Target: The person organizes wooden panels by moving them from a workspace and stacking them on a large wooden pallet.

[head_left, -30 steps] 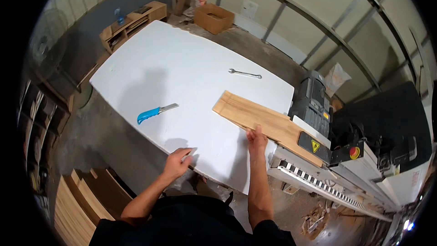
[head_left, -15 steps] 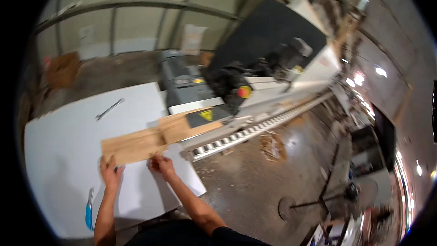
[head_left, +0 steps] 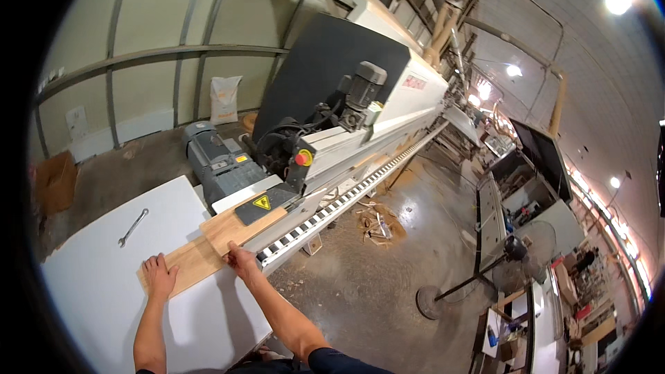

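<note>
While the wooden board (head_left: 211, 248) lies flat on the white bench (head_left: 90, 291), its far end already under the black guard (head_left: 262, 206) at the mouth of the long edging machine (head_left: 360, 131), the step in hand looks like feeding it in. The left hand (head_left: 159, 275) rests spread, palm down, on the board's near end; the right hand (head_left: 240, 260) cups the board's edge beside the roller track (head_left: 332, 208), fingers loosely curled. Both forearms reach forward, nearly straight. The next move probably calls for a steady, square push along the track. A wrench (head_left: 132, 227) lies well apart.
</note>
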